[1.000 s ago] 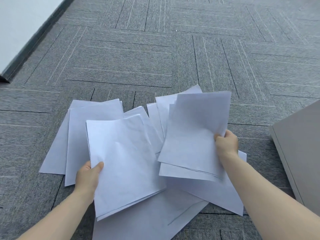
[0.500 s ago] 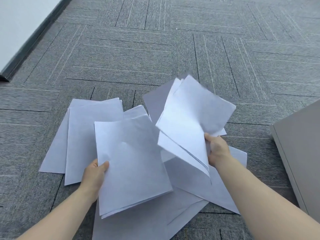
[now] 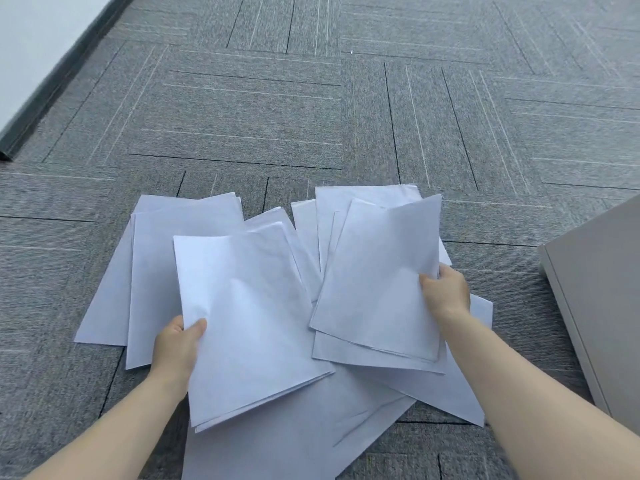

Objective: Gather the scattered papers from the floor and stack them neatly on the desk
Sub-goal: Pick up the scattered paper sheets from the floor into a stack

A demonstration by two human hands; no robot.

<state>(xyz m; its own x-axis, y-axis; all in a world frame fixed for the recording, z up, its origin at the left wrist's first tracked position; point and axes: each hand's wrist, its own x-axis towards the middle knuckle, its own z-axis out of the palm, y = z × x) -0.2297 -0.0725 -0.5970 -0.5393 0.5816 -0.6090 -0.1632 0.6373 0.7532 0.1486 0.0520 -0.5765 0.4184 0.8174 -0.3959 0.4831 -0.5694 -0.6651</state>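
Several white paper sheets lie fanned out on the grey carpet. My left hand pinches the left edge of a small bundle of sheets, held just above the pile. My right hand grips the right edge of a second bundle of sheets, which now lies nearly flat over the papers below. More loose sheets spread out to the left on the floor, and others lie under both bundles toward me. No desk top is in view.
A grey cabinet or desk side stands at the right edge, close to my right arm. A white wall with a dark skirting board runs along the upper left. Bare carpet stretches beyond the papers.
My right hand had lifted and tilted its bundle up half a second ago; now the bundle is lowered flat again. My left hand's bundle has barely moved.
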